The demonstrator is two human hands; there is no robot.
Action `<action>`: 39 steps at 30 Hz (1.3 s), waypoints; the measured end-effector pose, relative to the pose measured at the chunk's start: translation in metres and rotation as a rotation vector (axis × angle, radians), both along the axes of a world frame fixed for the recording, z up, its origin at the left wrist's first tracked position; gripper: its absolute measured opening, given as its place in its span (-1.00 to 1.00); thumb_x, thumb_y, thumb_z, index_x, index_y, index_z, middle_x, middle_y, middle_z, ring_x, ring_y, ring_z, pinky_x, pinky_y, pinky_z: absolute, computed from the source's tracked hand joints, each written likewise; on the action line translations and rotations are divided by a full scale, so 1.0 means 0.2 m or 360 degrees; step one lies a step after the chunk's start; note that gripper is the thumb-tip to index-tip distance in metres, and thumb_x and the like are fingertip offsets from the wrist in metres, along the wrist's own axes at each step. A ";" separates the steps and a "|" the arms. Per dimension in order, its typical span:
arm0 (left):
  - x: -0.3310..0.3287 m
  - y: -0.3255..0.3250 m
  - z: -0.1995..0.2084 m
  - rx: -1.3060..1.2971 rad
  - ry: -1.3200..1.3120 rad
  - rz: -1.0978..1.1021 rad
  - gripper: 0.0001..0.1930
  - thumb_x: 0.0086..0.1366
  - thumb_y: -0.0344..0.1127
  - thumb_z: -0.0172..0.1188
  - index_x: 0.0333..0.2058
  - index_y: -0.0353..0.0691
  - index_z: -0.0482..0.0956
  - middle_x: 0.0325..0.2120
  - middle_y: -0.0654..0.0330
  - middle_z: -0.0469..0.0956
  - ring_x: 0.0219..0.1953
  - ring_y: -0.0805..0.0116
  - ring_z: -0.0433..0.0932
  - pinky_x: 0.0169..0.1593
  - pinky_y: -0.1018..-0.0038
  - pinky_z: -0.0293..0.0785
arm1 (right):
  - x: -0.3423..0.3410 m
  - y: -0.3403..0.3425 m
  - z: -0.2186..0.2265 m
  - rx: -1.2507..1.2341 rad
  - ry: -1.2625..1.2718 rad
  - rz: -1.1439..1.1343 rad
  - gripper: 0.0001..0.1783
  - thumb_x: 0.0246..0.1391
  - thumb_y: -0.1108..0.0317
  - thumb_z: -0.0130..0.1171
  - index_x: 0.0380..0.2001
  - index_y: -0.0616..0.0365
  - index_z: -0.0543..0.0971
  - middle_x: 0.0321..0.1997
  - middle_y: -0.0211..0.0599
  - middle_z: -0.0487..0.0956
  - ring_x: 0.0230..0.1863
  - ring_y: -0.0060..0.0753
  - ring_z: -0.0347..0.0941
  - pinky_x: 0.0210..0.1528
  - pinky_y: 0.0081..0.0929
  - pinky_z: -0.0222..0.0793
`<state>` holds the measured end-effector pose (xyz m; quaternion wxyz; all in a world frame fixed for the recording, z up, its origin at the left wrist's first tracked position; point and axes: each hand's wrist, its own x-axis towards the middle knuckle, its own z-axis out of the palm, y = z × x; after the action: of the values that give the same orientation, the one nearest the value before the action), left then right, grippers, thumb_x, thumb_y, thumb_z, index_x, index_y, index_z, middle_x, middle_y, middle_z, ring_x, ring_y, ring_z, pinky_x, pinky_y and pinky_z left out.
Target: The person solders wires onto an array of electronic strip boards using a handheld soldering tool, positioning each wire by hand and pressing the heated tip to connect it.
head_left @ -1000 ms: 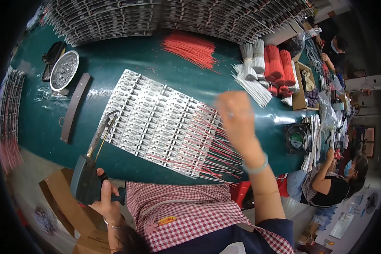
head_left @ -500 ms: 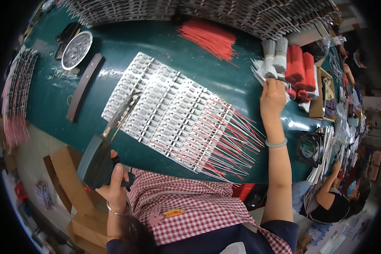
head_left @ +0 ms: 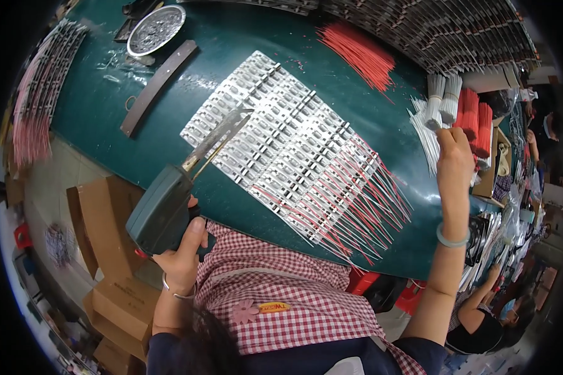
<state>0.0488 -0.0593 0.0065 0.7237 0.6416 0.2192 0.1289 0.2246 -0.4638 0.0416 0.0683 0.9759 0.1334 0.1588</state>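
My left hand [head_left: 184,255] is wrapped round the handle of a dark green soldering gun [head_left: 161,209]. Its long metal tip reaches up and right over the rows of small white boards [head_left: 256,134]. Red and white wires [head_left: 372,215] fan out from the right end of those rows. At the right, my right hand [head_left: 455,156] has its fingers drawn together beside loose white wires [head_left: 424,144], just below a tied white wire bundle [head_left: 435,103]. Whatever is between those fingertips is hidden. Red wire bundles [head_left: 468,115] stand to the right of it.
Loose red wires [head_left: 360,57] lie at the back. A round metal bowl [head_left: 156,31] and a brown curved bar [head_left: 157,89] are at the far left. Stacked wired boards [head_left: 47,94] stand at the left edge. Cardboard boxes [head_left: 112,228] sit below. A co-worker [head_left: 478,322] is at the lower right.
The whole view has shifted, so the table's things sit farther right in it. The soldering gun's tip lies slightly farther in over the boards. My right hand stays by the wire bundles, slightly to the right.
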 end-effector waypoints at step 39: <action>-0.35 0.10 -0.14 0.0623 0.0214 -0.0432 -0.75 0.09 -0.46 0.39 -0.22 -0.36 0.65 -0.35 0.06 0.64 -0.34 0.23 0.64 -0.23 0.45 0.55 | -0.50 1.03 -0.37 0.0856 0.0265 0.0918 -0.58 -0.23 0.61 0.17 -0.16 0.37 0.58 -0.22 -0.16 0.53 -0.28 -0.19 0.43 -0.27 -0.32 0.39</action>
<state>-0.0218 -0.0402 -0.0209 0.5800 0.8003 0.1495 0.0274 0.1254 -0.2577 -0.0330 -0.2478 0.8910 0.3605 0.1212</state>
